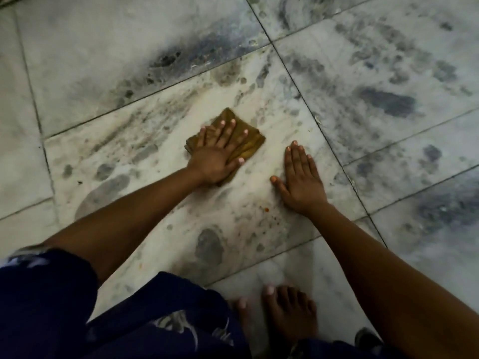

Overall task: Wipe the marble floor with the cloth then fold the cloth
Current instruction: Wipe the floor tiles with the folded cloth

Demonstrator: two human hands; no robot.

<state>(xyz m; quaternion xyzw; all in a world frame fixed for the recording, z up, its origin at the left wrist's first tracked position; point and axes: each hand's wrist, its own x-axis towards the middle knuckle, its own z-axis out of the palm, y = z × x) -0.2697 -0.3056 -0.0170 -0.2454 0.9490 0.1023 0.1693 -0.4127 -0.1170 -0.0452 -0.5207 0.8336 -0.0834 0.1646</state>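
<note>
Cloth [248, 143] mustard, folded, crumpled, under flat open left hand [217, 161], right hand [300, 180] splayed on veined marble floor [363, 112]

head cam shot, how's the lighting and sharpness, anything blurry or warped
Head view: dim, warm light pooled around the cloth, fading to dark corners; the left hand and right hand are fairly sharp, the feet and blue garment at the bottom edge soft; the floor's tile joints bow slightly, wide-angle distortion.
</note>
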